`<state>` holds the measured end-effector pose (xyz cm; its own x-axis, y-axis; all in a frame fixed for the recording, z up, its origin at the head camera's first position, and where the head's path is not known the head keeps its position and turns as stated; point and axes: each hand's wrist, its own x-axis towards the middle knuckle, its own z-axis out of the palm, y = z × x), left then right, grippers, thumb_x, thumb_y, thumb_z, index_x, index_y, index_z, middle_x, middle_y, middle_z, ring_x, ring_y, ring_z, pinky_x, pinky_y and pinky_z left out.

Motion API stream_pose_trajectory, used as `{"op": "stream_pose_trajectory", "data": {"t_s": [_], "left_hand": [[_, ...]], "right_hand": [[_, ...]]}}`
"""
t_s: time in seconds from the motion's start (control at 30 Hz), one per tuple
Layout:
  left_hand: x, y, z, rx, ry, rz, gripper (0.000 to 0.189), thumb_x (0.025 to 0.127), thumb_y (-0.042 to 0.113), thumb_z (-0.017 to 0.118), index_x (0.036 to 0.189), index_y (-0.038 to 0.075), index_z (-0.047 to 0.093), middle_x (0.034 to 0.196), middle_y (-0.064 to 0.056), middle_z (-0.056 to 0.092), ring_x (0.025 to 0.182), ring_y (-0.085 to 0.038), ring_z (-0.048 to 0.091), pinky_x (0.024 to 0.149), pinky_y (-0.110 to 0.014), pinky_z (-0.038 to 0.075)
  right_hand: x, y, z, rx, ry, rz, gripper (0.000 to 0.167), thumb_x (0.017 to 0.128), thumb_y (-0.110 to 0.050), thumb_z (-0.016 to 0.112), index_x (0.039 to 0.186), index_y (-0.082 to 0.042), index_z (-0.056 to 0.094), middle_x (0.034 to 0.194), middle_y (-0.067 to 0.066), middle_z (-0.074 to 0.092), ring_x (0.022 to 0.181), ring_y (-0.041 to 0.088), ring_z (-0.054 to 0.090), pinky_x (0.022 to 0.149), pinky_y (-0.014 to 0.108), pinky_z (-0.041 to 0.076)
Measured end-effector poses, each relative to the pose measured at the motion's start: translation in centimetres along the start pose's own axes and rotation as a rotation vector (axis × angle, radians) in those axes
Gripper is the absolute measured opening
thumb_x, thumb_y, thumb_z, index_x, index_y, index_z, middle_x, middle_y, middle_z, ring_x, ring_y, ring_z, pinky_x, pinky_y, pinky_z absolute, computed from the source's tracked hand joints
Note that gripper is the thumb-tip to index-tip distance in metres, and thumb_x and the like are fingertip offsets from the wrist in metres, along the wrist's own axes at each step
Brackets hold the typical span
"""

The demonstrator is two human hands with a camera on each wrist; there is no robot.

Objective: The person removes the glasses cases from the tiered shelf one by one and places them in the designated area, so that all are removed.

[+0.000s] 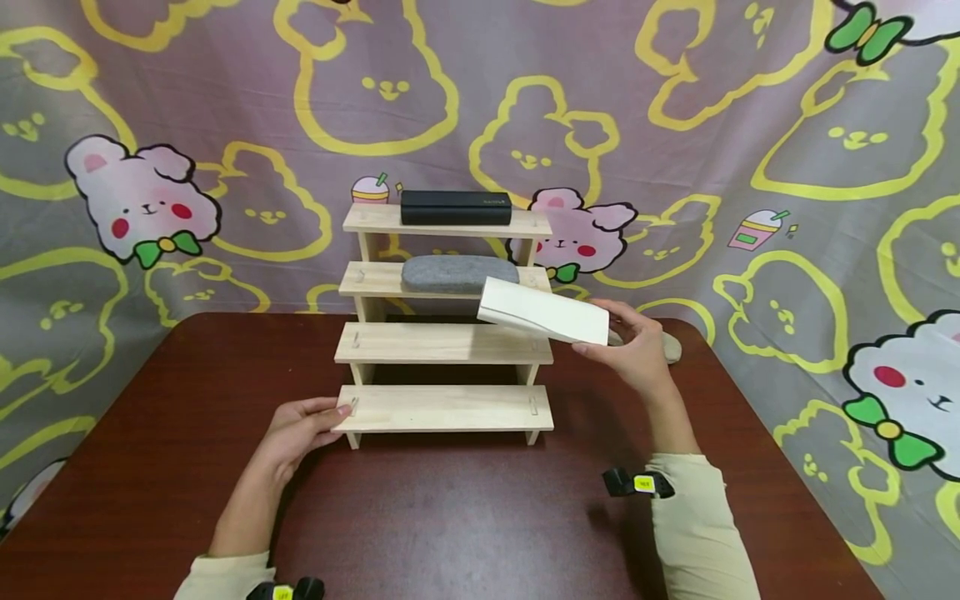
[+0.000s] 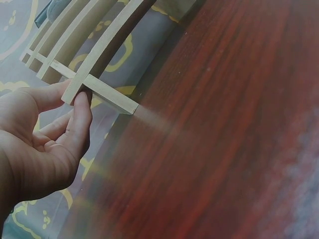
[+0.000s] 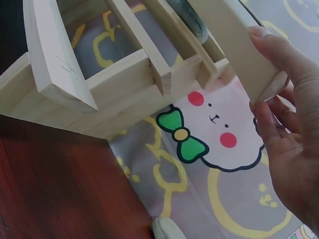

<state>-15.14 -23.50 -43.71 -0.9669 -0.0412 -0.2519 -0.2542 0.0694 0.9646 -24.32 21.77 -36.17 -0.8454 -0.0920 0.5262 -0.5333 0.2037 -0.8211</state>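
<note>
A stepped wooden rack (image 1: 444, 407) with several light boards stands on the dark red table. My left hand (image 1: 300, 433) pinches the left end of its lowest board between thumb and fingers, as the left wrist view shows up close. By its right end, my right hand (image 1: 630, 346) grips a cream-white oblong case (image 1: 543, 312). The case is tilted, overlapping the right part of the second-highest and third boards in the head view. On the second-highest board lies a grey, rounded case (image 1: 457, 273), resembling a glasses case. A black oblong case (image 1: 456, 208) sits on the top board.
Behind my right hand, a beige rounded object (image 1: 671, 347) lies on the table (image 1: 465, 517), mostly hidden. A cloth backdrop (image 1: 247, 100) with yellow bear outlines hangs right behind the table and at both sides.
</note>
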Motion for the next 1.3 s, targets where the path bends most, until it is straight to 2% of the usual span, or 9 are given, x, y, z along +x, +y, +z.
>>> {"op": "stream_pose_trajectory", "data": {"t_s": [0.27, 0.53, 0.77, 1.03, 1.3], "left_hand": [[-0.1, 0.1, 0.0, -0.008, 0.001, 0.001, 0.055, 0.098, 0.011, 0.066, 0.139, -0.019, 0.047, 0.088, 0.013, 0.069, 0.082, 0.004, 0.065, 0.076, -0.016, 0.061], [-0.1, 0.1, 0.0, -0.004, 0.001, 0.001, 0.054, 0.098, 0.010, 0.066, 0.139, -0.019, 0.047, 0.087, 0.013, 0.069, 0.081, 0.003, 0.065, 0.075, -0.015, 0.060], [-0.1, 0.0, 0.0, -0.011, -0.002, -0.006, 0.055, 0.097, 0.011, 0.067, 0.139, -0.019, 0.047, 0.086, 0.013, 0.070, 0.080, 0.003, 0.066, 0.074, -0.015, 0.060], [-0.1, 0.0, -0.1, -0.015, -0.003, -0.010, 0.055, 0.097, 0.011, 0.067, 0.139, -0.018, 0.047, 0.086, 0.013, 0.069, 0.080, 0.003, 0.066, 0.075, -0.016, 0.061], [-0.1, 0.0, -0.1, -0.021, -0.001, -0.012, 0.054, 0.097, 0.010, 0.067, 0.138, -0.018, 0.048, 0.086, 0.012, 0.069, 0.080, 0.003, 0.066, 0.074, -0.016, 0.061]], "right_hand": [[-0.3, -0.1, -1.0, -0.002, 0.039, -0.014, 0.062, 0.067, 0.020, 0.082, 0.125, 0.014, 0.063, 0.111, -0.018, 0.069, 0.098, 0.000, 0.065, 0.085, 0.009, 0.055], [-0.6, -0.3, -1.9, -0.041, 0.061, 0.017, 0.061, 0.069, 0.017, 0.083, 0.127, 0.012, 0.063, 0.111, -0.017, 0.068, 0.097, 0.003, 0.063, 0.085, 0.009, 0.055], [-0.9, -0.3, -2.5, 0.009, 0.087, 0.037, 0.062, 0.069, 0.018, 0.082, 0.127, 0.014, 0.061, 0.109, -0.013, 0.069, 0.093, 0.003, 0.064, 0.082, 0.009, 0.055], [-1.1, 0.1, -3.4, 0.011, 0.128, 0.022, 0.061, 0.067, 0.021, 0.081, 0.125, 0.015, 0.062, 0.108, -0.013, 0.070, 0.094, 0.002, 0.065, 0.084, 0.009, 0.054], [-1.5, 0.2, -4.2, -0.013, 0.155, 0.059, 0.062, 0.068, 0.019, 0.082, 0.127, 0.013, 0.063, 0.111, -0.013, 0.067, 0.097, 0.001, 0.065, 0.086, 0.008, 0.053]]}}
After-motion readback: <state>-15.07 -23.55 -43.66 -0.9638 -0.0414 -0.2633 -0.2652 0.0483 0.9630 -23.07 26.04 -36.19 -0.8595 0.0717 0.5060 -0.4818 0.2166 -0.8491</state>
